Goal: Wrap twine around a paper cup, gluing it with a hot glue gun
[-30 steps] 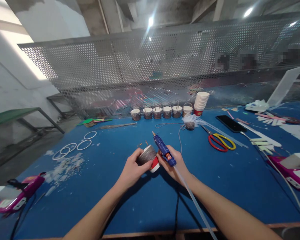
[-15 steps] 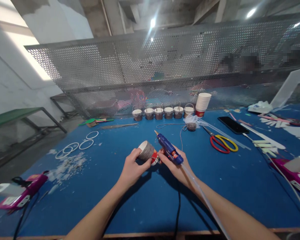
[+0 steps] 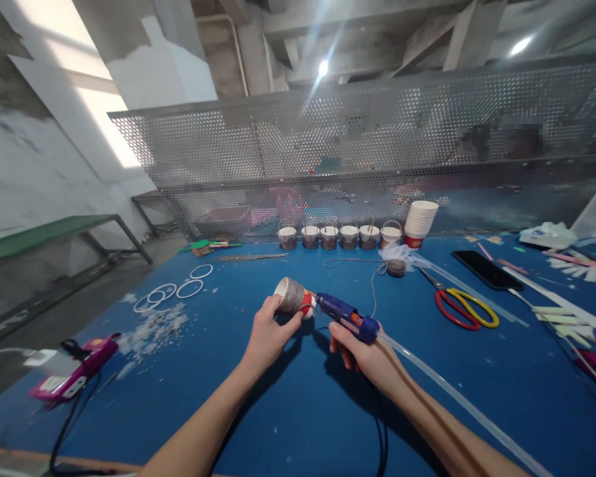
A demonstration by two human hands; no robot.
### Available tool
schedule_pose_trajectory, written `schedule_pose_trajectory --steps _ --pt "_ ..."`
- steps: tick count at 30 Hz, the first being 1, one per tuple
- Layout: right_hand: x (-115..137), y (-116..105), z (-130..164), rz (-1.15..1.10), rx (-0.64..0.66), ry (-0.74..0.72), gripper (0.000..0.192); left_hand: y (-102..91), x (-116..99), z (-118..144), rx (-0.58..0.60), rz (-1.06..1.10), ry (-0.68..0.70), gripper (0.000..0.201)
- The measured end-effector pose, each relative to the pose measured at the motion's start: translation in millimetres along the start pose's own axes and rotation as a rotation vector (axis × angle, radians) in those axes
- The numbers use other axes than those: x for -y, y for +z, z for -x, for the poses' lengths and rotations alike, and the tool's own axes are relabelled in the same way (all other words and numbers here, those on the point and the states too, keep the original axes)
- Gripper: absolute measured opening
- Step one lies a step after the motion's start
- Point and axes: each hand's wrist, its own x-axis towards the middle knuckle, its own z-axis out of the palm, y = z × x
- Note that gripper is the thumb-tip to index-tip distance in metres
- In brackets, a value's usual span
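Observation:
My left hand [image 3: 268, 334] grips a paper cup [image 3: 293, 297] wrapped in grey-brown cord, lying on its side with its white mouth facing left and its red base to the right. My right hand [image 3: 365, 354] holds a blue hot glue gun [image 3: 345, 315], its nozzle touching the red base end of the cup. A clear glue stick [image 3: 457, 397] juts out behind the gun toward the lower right. Both hands hover over the blue table [image 3: 288, 411].
Several cord-wrapped cups [image 3: 340, 236] line the back by a stack of paper cups [image 3: 418, 222]. Red-and-yellow scissors [image 3: 464, 309], a phone [image 3: 487, 269], a cord ball [image 3: 396, 266], white rings [image 3: 176, 291] and scraps lie around. A pink glue gun [image 3: 72, 374] rests at left. Perforated metal screen behind.
The glue gun swung down from pointing away to pointing left, its nozzle now against the cup's base. The cup tilted onto its side. The view shifted left.

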Motion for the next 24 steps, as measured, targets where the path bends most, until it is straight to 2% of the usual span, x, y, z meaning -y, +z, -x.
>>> schedule_pose_trajectory --steps 5,24 --pt "-1.1 1.0 -1.2 0.042 0.056 0.014 0.047 -0.4 -0.3 -0.6 -0.014 -0.013 0.008 0.014" --pt "-5.5 3.7 -4.0 0.045 0.030 0.079 0.043 -1.5 -1.3 -1.5 -0.009 -0.031 0.030 0.010"
